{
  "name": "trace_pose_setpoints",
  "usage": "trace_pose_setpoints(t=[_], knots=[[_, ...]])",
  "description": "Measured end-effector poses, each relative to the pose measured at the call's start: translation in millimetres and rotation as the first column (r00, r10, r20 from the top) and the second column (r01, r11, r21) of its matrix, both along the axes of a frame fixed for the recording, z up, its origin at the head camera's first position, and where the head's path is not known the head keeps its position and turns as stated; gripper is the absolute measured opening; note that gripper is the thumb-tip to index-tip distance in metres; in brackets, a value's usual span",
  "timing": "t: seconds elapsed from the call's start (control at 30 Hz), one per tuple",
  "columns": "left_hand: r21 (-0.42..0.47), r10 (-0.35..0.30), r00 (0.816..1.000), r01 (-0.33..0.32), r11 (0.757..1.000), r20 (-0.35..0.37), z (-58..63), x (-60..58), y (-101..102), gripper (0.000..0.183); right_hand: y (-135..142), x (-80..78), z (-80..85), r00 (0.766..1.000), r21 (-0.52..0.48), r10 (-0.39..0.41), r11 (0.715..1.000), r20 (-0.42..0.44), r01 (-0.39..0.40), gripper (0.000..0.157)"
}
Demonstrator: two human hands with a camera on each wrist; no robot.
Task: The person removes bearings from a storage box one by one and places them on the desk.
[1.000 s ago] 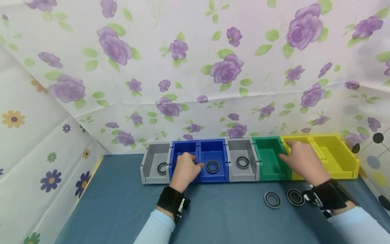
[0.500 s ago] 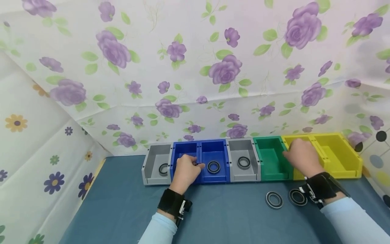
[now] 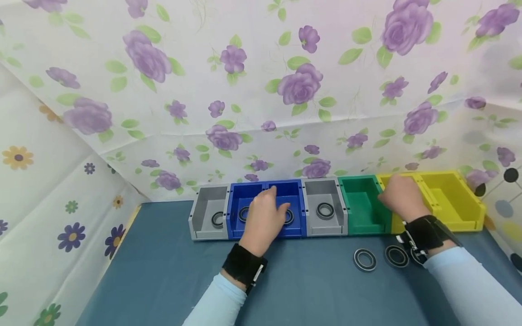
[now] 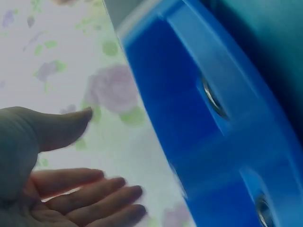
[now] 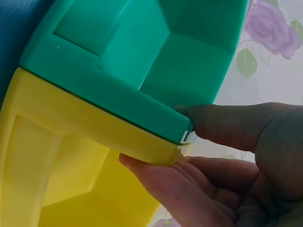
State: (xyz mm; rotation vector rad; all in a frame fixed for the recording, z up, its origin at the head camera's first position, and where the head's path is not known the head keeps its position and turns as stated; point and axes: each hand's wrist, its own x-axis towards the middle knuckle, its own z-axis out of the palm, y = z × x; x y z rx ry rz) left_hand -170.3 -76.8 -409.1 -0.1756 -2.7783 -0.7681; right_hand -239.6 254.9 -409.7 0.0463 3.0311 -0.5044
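My left hand [image 3: 263,222] hovers over the two blue bins [image 3: 286,190]; in the left wrist view its fingers [image 4: 97,197] are straight, thumb apart, holding nothing. Each blue bin has a ring bearing in it: the left bearing [image 3: 241,214] and the right bearing [image 3: 290,217] are both partly covered by that hand. At the seam between the green bin [image 3: 362,194] and the first yellow bin [image 5: 75,161], my right hand [image 3: 403,197] pinches the adjoining walls. Its thumb [image 5: 232,125] lies on the green side, its fingers on the yellow side.
Grey bins hold a left bearing [image 3: 214,220] and a right bearing [image 3: 319,209]. On the blue tabletop [image 3: 302,285] lie a bearing [image 3: 356,261], a second bearing [image 3: 387,259] and a third bearing [image 3: 415,258] partly behind the right wrist. A flowered sheet [image 3: 269,113] hangs behind the bins.
My left hand has lifted from the left blue bin and shifted right, its fingers spreading; a bearing now shows in that bin. My right hand stays at the green-yellow seam, its fingers now tucked closer.
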Motion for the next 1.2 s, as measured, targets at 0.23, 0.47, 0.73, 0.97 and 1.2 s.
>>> trace_pose_setpoints(t=[0.23,0.47,0.73,0.97,1.2], knots=[[-0.084,-0.201,0.974,0.193,0.978,-0.105,-7.2,0.7,48,0.060,-6,1.8,5.6,0.999,0.048,0.034,0.998,-0.003,-0.034,0.024],[-0.254,-0.286,0.952,0.251,0.934,-0.110,-27.2,-6.1,83,0.069,-9,1.6,3.4,0.999,0.060,0.040,0.997,0.007,-0.040,0.023],[-0.317,-0.301,0.951,0.265,0.910,-0.069,-37.7,-19.4,106,0.079,-8,0.0,6.9,0.999,0.076,0.051,0.996,0.004,-0.052,0.022],[-0.313,-0.258,0.962,0.275,0.909,0.093,-47.5,-29.5,114,0.077,-12,-1.8,6.6,0.999,0.070,0.040,0.997,0.029,-0.042,0.020],[-0.367,-0.199,0.965,0.249,0.896,0.169,-45.4,-38.6,125,0.076,-8,-2.2,7.4,0.999,0.046,-0.009,0.999,0.051,0.007,0.022]])
